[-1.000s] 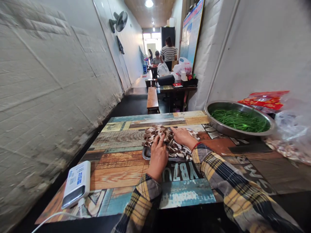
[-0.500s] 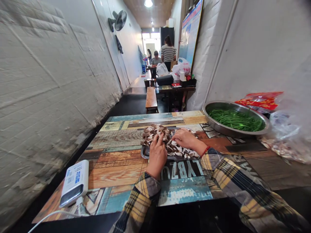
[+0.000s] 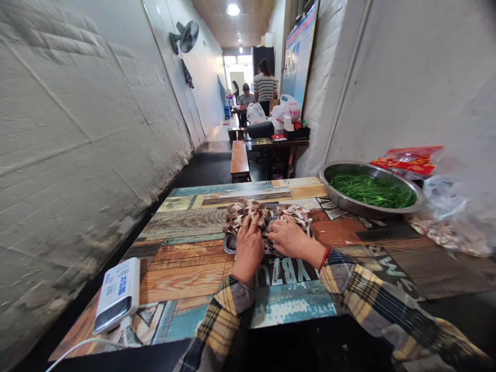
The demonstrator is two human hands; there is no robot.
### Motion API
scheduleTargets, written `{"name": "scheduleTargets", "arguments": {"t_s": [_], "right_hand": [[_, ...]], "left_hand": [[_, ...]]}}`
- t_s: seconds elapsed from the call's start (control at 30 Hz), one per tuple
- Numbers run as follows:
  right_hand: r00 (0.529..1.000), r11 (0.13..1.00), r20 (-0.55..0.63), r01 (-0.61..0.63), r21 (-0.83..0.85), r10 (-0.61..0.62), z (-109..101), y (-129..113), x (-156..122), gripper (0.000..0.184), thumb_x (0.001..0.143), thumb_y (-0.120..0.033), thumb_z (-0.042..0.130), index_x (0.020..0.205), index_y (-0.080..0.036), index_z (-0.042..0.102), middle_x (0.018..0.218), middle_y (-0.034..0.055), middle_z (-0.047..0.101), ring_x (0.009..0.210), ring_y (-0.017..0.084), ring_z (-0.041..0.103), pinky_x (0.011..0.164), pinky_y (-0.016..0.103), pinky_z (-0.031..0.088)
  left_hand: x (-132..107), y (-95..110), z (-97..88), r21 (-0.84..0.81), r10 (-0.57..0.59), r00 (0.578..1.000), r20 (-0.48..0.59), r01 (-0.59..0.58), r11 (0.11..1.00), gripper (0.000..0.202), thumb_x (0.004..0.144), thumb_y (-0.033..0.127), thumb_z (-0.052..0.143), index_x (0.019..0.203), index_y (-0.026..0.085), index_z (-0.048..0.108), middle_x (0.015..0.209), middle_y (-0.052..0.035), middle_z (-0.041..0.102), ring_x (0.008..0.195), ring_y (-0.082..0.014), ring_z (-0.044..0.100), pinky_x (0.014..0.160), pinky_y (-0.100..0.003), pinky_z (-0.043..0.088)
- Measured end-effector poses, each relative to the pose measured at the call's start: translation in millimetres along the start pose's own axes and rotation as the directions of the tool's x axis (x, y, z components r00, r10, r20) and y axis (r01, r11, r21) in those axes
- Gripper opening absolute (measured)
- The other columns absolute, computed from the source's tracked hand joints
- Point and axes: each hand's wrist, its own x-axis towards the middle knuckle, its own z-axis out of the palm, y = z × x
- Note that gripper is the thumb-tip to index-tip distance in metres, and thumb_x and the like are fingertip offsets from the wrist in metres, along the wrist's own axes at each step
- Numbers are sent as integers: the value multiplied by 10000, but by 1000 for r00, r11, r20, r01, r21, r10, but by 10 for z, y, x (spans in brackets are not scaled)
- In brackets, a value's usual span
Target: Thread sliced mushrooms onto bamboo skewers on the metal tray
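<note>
A shallow metal tray [image 3: 228,249] on the table holds grey-brown oyster mushrooms [image 3: 240,211], heaped on its left side. More mushroom pieces [image 3: 296,212], whiter and looser, lie on its right side. My left hand [image 3: 249,249] rests on the left heap with fingers stretched and a little apart, touching the caps. Over the middle and right of the tray lies my right hand [image 3: 291,239], its fingers extended to the left across the pieces. The fingertips partly sink among the mushrooms, and both hands hide much of the tray's near side.
A steel basin [image 3: 372,211] of green chives [image 3: 368,190] stands at the right, beside plastic bags [image 3: 445,206] against the wall. A white device [image 3: 118,294] with a cable sits at the left front. Farther back are a bench [image 3: 239,157], another table and several people.
My right hand has moved left and slightly down across the tray, uncovering mushroom pieces behind it. My left hand stays on the heap. The view has shifted slightly.
</note>
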Motion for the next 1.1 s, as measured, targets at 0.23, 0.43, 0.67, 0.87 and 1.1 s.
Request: {"name": "scheduleTargets", "arguments": {"t_s": [0.23,0.43,0.67,0.87,1.1], "right_hand": [[987,986,-160,8,167,19,-24,220,-324,202,848,-185,571,1000,-246,689,1122,49,662,1167,251,487,1031,482,247],[864,913,-400,-147,382,306,9,446,-746,257,896,-171,464,1051,-192,668,1137,92,672,1099,219,570,964,410,412],[738,822,-396,-382,422,546,35,749,-1512,301,881,-220,442,1084,-184,661,1110,108,673,1052,238,607,941,410,456],[667,759,-363,-553,344,651,130,1044,-2004,319,875,-197,436,1098,-146,658,1122,121,672,1051,234,605,935,374,454],[741,772,-220,-595,225,635,242,1101,-2368,298,880,-177,501,1130,-164,663,1153,106,670,1068,219,591,928,356,436]], "left_hand": [[12,18,-24,5,9,1000,-13,-9,1000,284,784,95,482,975,140,687,1449,-74,437,1347,-309,326,1043,-431,362],[2,55,-89,-19,20,1000,-4,-20,1000,296,782,90,478,980,177,681,1436,-56,456,1341,-311,328,1027,-451,363],[-44,186,-295,-32,81,993,82,-79,996,222,839,151,463,883,193,676,1178,-113,632,1190,-292,466,952,-444,379],[-96,366,-373,84,140,940,312,-174,981,236,855,144,416,811,156,648,837,-132,665,901,-286,562,763,-400,395],[1,558,-317,131,141,923,359,-199,971,244,839,123,411,846,130,655,829,-145,682,877,-293,605,756,-396,403]]}}
